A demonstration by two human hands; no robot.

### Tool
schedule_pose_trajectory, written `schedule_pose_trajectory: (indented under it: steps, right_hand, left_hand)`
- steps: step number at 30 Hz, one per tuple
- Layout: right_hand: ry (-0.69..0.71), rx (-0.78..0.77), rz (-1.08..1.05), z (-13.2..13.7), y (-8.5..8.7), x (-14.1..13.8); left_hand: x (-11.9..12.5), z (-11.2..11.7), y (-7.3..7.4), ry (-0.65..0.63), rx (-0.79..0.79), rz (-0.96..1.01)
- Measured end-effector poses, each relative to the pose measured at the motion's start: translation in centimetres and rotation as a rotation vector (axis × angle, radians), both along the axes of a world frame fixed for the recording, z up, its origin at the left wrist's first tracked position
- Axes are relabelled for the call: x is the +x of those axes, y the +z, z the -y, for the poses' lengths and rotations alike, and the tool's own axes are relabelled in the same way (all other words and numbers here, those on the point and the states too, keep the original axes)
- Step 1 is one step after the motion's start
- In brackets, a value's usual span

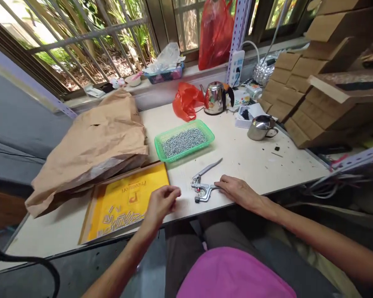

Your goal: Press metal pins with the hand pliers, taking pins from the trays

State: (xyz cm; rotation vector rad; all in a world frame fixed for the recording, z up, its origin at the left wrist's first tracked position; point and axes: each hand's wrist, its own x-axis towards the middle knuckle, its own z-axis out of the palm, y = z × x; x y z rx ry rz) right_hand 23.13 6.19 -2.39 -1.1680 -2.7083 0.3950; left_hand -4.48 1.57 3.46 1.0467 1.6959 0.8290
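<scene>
My right hand [238, 191] is closed on one handle of the silver snap pliers [205, 188], which lie on the table with their handles spread apart. A spring and a small dark round die show at the jaw end. Just left of the pliers, my left hand [162, 203] is raised with thumb and fingertips pressed together; anything between them is too small to make out. Beside it is a shallow yellow-bottomed tray [157, 176] with many small slim metal pieces [122, 220] near its front edge. Behind the pliers, a green plastic basket [211, 135] holds a heap of small metal pieces [185, 142].
Crumpled brown paper [102, 128] covers the table's left side. A kettle [215, 99], red plastic bag [187, 101] and small metal pot [262, 128] stand toward the back. Stacked cardboard boxes [317, 99] rise at the right. Dark scraps lie near the pot.
</scene>
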Motion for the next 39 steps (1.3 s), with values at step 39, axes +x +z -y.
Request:
schedule_pose_trajectory:
  steps: [39]
  right_hand:
    - [-0.066,0.060,0.076,0.0,-0.8,-0.3]
  left_hand:
    - [4.0,-4.1,-5.2,-0.335,-0.333,-0.173]
